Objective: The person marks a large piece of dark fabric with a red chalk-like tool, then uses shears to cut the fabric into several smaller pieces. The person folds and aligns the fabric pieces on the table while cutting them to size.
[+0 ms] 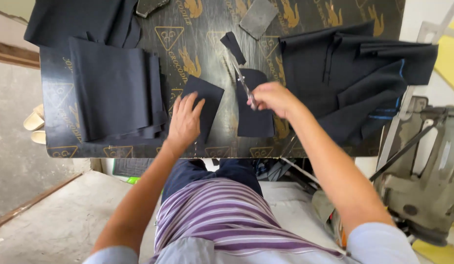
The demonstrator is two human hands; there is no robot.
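On a dark work table (197, 44) printed with gold emblems, seen from above the person's head, everything lies within arm's reach. Far left on the table sits a stack of dark folded cloth (114, 90), its layers fanned slightly at the right edge. Just beside it, toward the middle, the left hand (184, 122) rests flat with fingers spread apart, pressing down on a small dark cloth piece (207, 100) — the piece sticks out above and to the right of the fingertips, tilted like a diamond. Next to that, another dark cloth piece (254, 120) lies on the table, rounded at its top, directly under and below the right hand. The right hand (273, 98) is closed around the handles of a pair of scissors (241, 78), whose metal blades point up and away from the person, toward a narrow dark scrap (233, 47) lying just beyond the tips. Whether the blades touch the scrap cannot be told. A grey patch (258, 17) lies near the table's far edge. Farther right, a loose heap of dark fabric (354, 78) covers the table's right end, with a thin blue line along one edge. Off the table to the right stands a worn grey machine (427, 166). Below, the person's striped shirt (222, 215) fills the foreground.
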